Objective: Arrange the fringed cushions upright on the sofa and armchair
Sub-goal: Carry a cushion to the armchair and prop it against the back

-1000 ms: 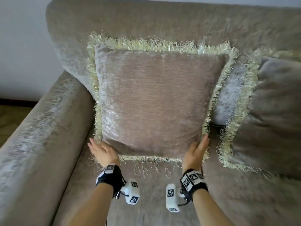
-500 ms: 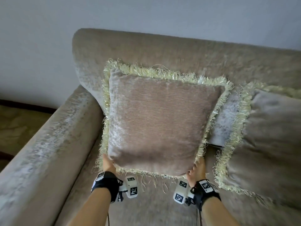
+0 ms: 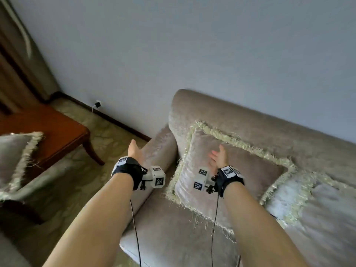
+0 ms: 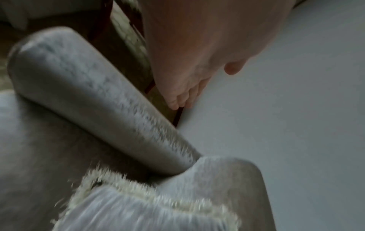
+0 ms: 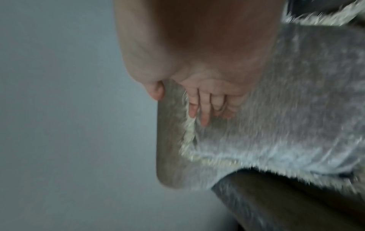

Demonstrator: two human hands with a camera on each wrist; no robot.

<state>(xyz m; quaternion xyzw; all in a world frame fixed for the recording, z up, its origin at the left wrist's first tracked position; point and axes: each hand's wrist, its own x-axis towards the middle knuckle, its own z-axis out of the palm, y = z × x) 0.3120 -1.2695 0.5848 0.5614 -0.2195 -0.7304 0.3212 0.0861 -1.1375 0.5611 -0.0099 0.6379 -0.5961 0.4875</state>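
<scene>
A taupe cushion with cream fringe (image 3: 248,176) leans upright against the sofa back (image 3: 250,120), next to the left armrest (image 3: 161,149). My right hand (image 3: 217,157) is open in front of its upper left part, fingers straight; contact cannot be told. The right wrist view shows these fingers (image 5: 204,109) over the cushion (image 5: 286,109) near its fringe. My left hand (image 3: 134,150) hovers open above the armrest, holding nothing; the left wrist view shows its straight fingers (image 4: 183,100) over the armrest (image 4: 94,96). A second fringed cushion (image 3: 317,205) stands to the right. A third (image 3: 15,157) sits at the far left.
A dark wooden table (image 3: 48,132) stands on the patterned floor left of the sofa. A plug sits in a wall socket (image 3: 98,104) above the skirting. A curtain (image 3: 17,45) hangs at the upper left. The grey wall runs behind the sofa.
Both hands have let go of the cushion's lower corners and risen. The left hand moved left over the armrest. The view pulled back and swung left, showing the table and a third cushion.
</scene>
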